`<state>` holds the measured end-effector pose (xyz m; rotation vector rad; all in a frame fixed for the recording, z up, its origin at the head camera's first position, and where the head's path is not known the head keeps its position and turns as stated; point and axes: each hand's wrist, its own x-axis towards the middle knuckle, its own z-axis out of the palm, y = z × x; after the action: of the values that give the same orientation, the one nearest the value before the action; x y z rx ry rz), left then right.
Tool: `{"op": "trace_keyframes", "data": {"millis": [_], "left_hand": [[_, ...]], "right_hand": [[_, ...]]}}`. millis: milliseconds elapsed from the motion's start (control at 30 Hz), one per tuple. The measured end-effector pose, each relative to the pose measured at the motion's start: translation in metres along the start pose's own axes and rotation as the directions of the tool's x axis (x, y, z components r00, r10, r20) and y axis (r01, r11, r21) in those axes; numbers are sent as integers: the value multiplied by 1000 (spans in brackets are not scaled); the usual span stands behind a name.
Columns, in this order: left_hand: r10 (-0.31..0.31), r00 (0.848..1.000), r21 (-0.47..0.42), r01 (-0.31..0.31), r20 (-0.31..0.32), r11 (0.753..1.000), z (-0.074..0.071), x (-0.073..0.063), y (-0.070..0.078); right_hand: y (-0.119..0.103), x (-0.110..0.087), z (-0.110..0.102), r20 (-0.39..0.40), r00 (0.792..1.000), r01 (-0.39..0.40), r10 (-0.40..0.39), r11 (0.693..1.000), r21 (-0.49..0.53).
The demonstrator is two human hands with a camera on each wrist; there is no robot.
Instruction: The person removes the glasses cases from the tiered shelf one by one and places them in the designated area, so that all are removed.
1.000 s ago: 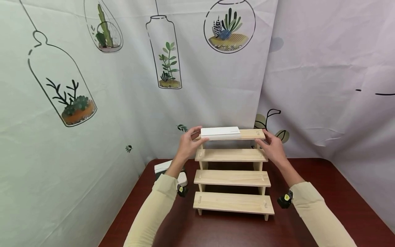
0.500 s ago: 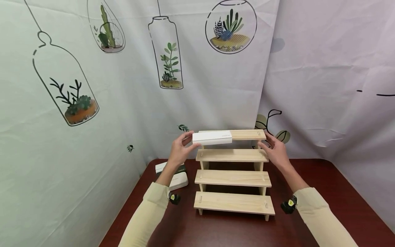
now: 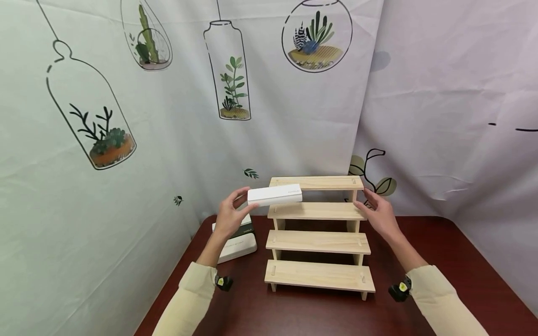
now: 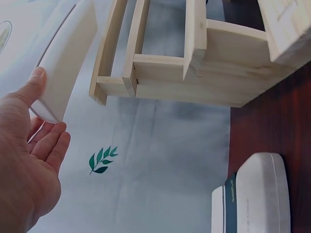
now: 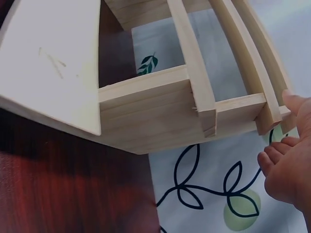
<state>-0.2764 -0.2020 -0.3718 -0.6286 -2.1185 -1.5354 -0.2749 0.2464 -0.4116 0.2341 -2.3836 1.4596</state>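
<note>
My left hand (image 3: 230,215) pinches one end of a long white glasses case (image 3: 275,195), thumb in front and fingers behind. The case tilts slightly up at its right end and overlaps the upper left of a stepped wooden display rack (image 3: 317,211). In the left wrist view the case (image 4: 68,63) hangs clear of the rack, its end between thumb and fingertips. My right hand (image 3: 380,214) is at the right end of the rack's top shelf. The right wrist view shows its thumb (image 5: 293,101) right at the shelf end, the other fingers loosely bent below.
Left of the rack, on the dark red table (image 3: 294,312), lie a rounded white case (image 3: 238,246) and a dark green case (image 3: 244,227), with another white one behind them, partly hidden by my left hand. A curtain printed with plants (image 3: 269,93) hangs close behind.
My left hand has drawn the white glasses case off the top shelf, leftward and toward me. My right hand has shifted slightly right and down, staying by the top shelf's end.
</note>
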Motion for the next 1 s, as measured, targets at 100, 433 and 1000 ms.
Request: {"op": "trace_keyframes", "data": {"millis": [100,433,1000], "left_hand": [[1,1000,7,-1,-8,1000,-5,-6,-2],[-21,998,70,24,-51,997,-24,-27,-8],[-112,987,120,126,-116,985,-58,-70,-19]], "right_hand": [[3,-5,-1,8,1000,9,-9,1000,-5],[9,-18,-2,34,999,43,-42,998,-46],[13,-44,-7,52,999,6,-4,999,-41]]}}
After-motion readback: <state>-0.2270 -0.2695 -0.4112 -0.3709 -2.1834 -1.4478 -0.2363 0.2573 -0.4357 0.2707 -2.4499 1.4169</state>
